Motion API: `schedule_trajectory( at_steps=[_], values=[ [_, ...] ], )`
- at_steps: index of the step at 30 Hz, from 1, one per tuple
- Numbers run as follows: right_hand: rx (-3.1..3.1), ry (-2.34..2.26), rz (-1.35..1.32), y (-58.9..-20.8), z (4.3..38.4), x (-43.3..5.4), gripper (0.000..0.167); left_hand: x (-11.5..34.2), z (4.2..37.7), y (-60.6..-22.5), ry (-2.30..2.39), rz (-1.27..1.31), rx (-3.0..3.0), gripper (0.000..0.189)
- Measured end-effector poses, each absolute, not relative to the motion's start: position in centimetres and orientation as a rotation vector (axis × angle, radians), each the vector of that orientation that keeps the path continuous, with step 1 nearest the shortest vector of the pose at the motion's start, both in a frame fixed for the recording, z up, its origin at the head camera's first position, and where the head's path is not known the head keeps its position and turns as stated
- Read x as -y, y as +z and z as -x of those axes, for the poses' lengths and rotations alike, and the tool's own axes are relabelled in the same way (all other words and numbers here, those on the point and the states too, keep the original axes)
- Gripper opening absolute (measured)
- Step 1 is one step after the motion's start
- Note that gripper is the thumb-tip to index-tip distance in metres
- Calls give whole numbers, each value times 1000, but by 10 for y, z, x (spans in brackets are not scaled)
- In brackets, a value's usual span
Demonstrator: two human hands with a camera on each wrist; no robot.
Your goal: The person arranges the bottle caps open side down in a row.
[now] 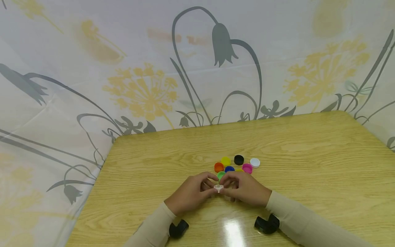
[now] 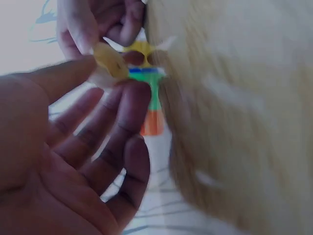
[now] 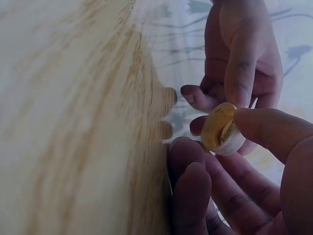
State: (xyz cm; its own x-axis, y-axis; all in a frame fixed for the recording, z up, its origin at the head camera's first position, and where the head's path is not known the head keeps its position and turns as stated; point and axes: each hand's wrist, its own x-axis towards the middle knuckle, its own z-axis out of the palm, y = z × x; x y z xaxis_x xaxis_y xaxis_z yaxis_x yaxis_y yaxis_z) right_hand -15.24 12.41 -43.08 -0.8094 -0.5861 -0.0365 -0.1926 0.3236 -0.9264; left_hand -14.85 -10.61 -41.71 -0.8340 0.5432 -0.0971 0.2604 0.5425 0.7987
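A small white bottle cap [image 1: 218,187] is held between both hands, low over the wooden table. My left hand [image 1: 192,192] pinches its left side with thumb and fingers, while my right hand [image 1: 248,189] grips the right side. In the right wrist view the cap [image 3: 219,131] is tilted and shows a yellowish inside, the right thumb pressing its rim. The left wrist view has the cap [image 2: 108,63] at the tip of the left thumb. Just beyond the fingers lies a green cap [image 1: 220,175], partly hidden by the right hand.
Behind the hands, orange [image 1: 219,167], yellow [image 1: 226,161], black [image 1: 239,160], white [image 1: 254,162], pink [image 1: 247,168] and blue caps [image 1: 229,169] lie grouped on the table [image 1: 148,164]. Another yellow cap is mostly covered. Black wrist devices [image 1: 178,229] sit under both sleeves. A flower-patterned curtain [image 1: 197,89] hangs behind.
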Motion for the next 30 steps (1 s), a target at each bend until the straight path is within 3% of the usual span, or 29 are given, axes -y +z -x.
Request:
schedule_trajectory(
  at_steps=[30],
  values=[
    [-2427, -1270, 823, -431, 156, -108, 14, 110, 146, -412, 947, -710, -2611, 19]
  ],
)
